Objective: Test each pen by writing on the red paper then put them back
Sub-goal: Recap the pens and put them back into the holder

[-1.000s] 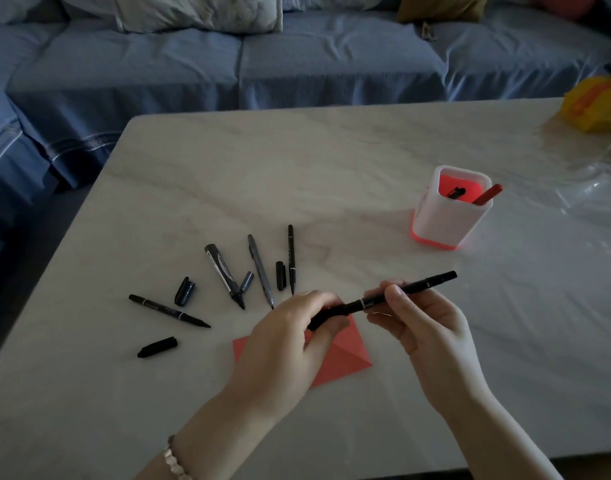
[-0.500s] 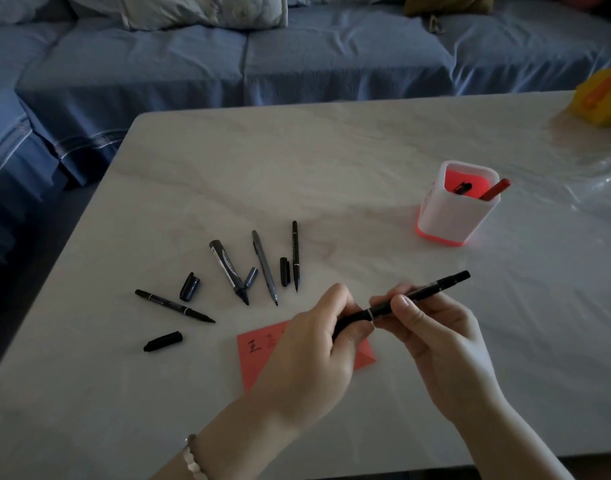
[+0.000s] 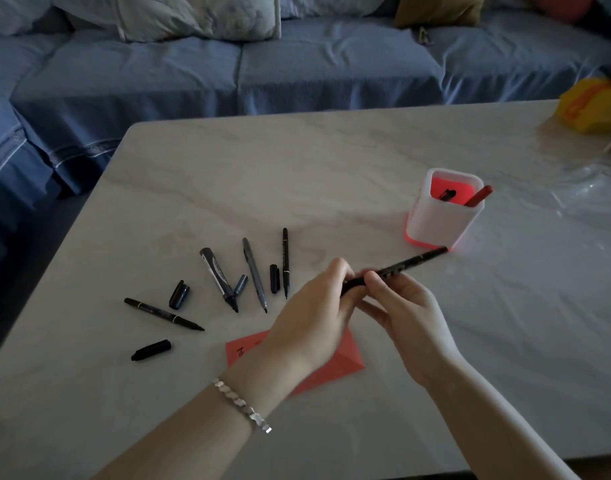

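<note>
Both hands hold one black pen (image 3: 406, 263) above the table. My right hand (image 3: 401, 306) grips its barrel, while my left hand (image 3: 314, 313) pinches its near end, where the cap sits. Under my left hand lies the red paper (image 3: 342, 362), partly hidden, with dark marks near its left edge. Several uncapped black pens (image 3: 219, 273) and loose caps (image 3: 151, 349) lie spread on the table to the left. At the right stands a white pen holder (image 3: 442, 216) with a red inside, holding a red pen (image 3: 479, 195) and a black one.
The pale marble table (image 3: 331, 168) reaches a blue sofa (image 3: 297, 71) behind it. A yellow object (image 3: 591, 105) and clear plastic wrap (image 3: 581, 181) lie at the far right edge. A silver bracelet (image 3: 243, 405) circles my left wrist.
Both hands have stayed on the black pen and drawn closer together along it. More of the red paper's left part, with its marks, shows now. The view has shifted slightly.
</note>
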A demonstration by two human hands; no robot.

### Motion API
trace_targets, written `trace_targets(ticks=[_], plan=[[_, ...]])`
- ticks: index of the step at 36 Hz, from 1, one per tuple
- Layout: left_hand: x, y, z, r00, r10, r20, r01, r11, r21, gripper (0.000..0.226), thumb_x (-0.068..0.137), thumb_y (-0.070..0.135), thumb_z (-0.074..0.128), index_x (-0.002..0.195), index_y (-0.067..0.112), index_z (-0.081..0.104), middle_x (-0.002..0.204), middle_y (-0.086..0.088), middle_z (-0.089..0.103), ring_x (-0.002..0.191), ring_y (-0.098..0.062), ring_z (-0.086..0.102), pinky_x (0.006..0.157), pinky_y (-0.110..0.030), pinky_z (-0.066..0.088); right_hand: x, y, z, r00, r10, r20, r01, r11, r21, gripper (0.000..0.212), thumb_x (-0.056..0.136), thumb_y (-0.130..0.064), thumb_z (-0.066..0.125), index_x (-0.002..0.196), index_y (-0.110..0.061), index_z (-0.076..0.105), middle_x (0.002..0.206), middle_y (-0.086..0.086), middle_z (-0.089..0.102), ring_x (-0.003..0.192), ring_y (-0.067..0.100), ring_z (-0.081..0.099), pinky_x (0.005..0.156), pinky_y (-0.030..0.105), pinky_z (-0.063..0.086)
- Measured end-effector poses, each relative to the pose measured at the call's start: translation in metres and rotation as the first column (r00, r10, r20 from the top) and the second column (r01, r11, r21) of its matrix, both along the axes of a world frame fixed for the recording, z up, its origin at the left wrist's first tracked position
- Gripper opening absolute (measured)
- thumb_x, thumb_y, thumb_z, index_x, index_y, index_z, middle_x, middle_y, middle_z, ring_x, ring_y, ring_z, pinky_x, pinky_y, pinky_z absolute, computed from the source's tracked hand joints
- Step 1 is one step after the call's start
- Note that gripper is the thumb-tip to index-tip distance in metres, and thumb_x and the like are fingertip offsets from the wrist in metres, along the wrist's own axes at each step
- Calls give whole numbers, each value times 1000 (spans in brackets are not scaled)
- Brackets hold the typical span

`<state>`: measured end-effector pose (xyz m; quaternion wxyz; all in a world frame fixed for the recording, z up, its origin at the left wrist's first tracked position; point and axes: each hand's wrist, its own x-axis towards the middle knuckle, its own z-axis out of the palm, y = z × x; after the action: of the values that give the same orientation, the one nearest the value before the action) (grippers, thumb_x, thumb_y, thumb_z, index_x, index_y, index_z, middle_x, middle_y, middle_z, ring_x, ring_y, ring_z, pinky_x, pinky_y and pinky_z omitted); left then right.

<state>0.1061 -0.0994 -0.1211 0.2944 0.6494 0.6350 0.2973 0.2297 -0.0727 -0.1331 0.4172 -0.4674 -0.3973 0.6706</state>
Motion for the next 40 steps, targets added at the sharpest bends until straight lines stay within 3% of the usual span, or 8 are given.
trace_targets(ticks=[4, 7, 13, 18, 23, 29, 35, 40], plan=[[-31, 24, -16, 850, 83, -520, -100, 995, -5, 42, 91, 48, 40, 113, 16, 53, 110, -4, 60, 104, -24, 53, 84, -37, 42, 20, 26, 3, 964, -94, 248, 68, 991, 113, 20, 96, -9, 41, 80, -9, 51, 79, 12, 66, 66, 11, 67, 74, 31, 56], [-53, 44, -30, 706, 133, -696, -304, 944, -128, 37, 93, 37, 48, 112, 6, 49, 121, -17, 51, 116, -35, 45, 90, -42, 40, 46, 45, 7, 823, -69, 563, -9, 991, 134, 19, 96, -15, 41, 78, -17, 46, 62, 7, 60, 62, 25, 64, 78, 49, 55], [-65, 61, -47, 699, 159, -697, -376, 911, -169, 32, 88, 30, 58, 103, 3, 49, 115, -22, 55, 108, -37, 51, 86, -41, 45, 79, 64, 40, 485, -294, 824, -144, 902, 407, 17, 95, -24, 44, 86, -16, 56, 57, 1, 45, 49, 16, 41, 40, 19, 33], [-58, 63, -45, 722, 144, -677, -358, 915, -188, 28, 91, 28, 54, 104, 5, 50, 109, -16, 60, 104, -33, 58, 80, -36, 46, 90, 91, 70, 329, -369, 869, -171, 882, 440, 27, 88, -11, 37, 70, -17, 55, 82, 15, 48, 51, 21, 41, 43, 23, 23], [-55, 64, -47, 811, 177, -557, -367, 896, -250, 26, 88, 27, 58, 94, 3, 49, 103, -14, 61, 97, -32, 58, 69, -31, 38, 85, 108, 82, 212, -419, 883, -123, 885, 449, 27, 88, -8, 46, 110, -6, 61, 110, 19, 55, 84, 32, 56, 65, 30, 44], [-45, 64, -45, 849, 220, -480, -398, 865, -307, 25, 86, 23, 60, 78, 8, 42, 101, -15, 62, 98, -32, 59, 68, -29, 36, 70, 129, 74, 110, -365, 925, -169, 910, 379, 22, 81, 2, 53, 101, 0, 63, 109, 21, 58, 92, 37, 57, 71, 32, 43], [-46, 66, -52, 889, 203, -411, -355, 872, -338, 38, 87, 20, 58, 60, 12, 32, 63, -1, 41, 73, -28, 49, 63, -29, 34, 68, 126, 66, 168, -408, 897, -213, 874, 437, 37, 82, -4, 57, 119, -5, 54, 119, 19, 52, 99, 37, 55, 77, 36, 44], [-47, 57, -50, 939, 296, -175, -334, 904, -265, 31, 86, 24, 60, 64, 6, 48, 56, -3, 45, 53, -19, 42, 49, -29, 28, 63, 80, 61, 482, -609, 630, -131, 660, 740, 22, 83, -9, 60, 106, -11, 62, 97, 8, 58, 75, 13, 54, 68, 19, 41]])
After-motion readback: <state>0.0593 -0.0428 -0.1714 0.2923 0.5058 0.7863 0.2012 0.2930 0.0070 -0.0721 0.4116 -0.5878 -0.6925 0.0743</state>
